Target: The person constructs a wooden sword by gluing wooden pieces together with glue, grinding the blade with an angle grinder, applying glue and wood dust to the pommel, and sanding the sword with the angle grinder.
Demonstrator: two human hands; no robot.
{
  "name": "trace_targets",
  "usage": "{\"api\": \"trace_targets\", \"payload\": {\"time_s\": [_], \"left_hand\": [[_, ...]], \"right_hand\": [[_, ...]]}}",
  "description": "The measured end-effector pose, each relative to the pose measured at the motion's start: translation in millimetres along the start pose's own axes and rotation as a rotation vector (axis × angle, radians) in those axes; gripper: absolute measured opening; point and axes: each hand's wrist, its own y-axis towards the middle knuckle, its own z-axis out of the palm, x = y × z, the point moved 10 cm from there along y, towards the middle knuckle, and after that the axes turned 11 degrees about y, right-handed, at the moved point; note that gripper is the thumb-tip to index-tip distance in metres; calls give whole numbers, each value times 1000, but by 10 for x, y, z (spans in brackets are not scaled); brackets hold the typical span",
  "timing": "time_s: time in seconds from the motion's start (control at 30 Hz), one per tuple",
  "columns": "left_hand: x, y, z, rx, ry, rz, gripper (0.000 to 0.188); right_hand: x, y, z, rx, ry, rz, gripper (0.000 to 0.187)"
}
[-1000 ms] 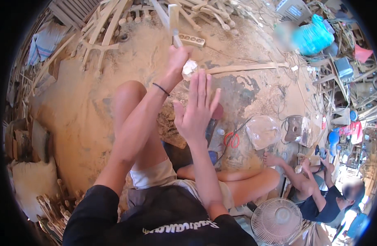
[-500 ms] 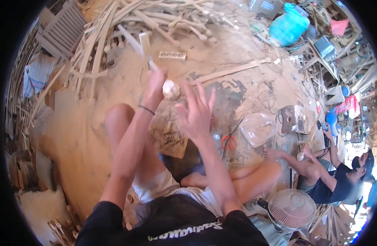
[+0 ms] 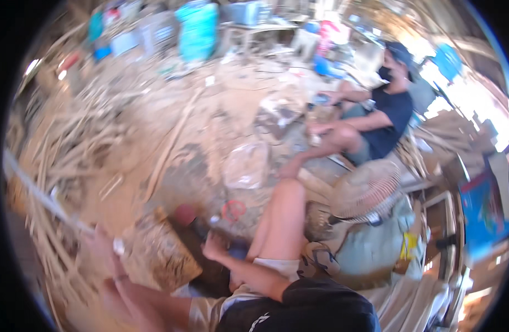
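Observation:
At the lower left, my left hand (image 3: 102, 246) is closed round a long pale wooden stick (image 3: 44, 196), which slants up and away to the left. A small whitish rounded end (image 3: 119, 247) shows beside that hand. My right hand (image 3: 214, 246) is closed beside my bent leg, at the dark body of a tool (image 3: 199, 227) with a round reddish disc (image 3: 185, 214) at its far end. Blur hides the tool's exact kind. Between my hands stands a rough wooden block (image 3: 168, 252), its top dusted with shavings.
Wooden sticks (image 3: 72, 149) lie heaped on the left. A clear plastic bag (image 3: 246, 166) and a red cord (image 3: 233, 210) lie ahead on the dusty floor. A co-worker (image 3: 384, 113) sits at the right, beyond a fan (image 3: 365, 191). Sandals (image 3: 321, 257) lie near my knee.
The view has swung to the right. My right hand, open with fingers spread before, has come down and closed at the dark tool. My left hand still holds the stick.

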Motion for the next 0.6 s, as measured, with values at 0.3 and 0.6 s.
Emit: {"api": "trace_targets", "payload": {"time_s": [0.3,0.6], "left_hand": [[-810,-474,-490,-380,314,473,39],[-1284,-711,-540,-294,251,231,64]], "right_hand": [[-137,626,679,531,937,78,25],[760,-198,-780,420,1076,-263,43]]}}
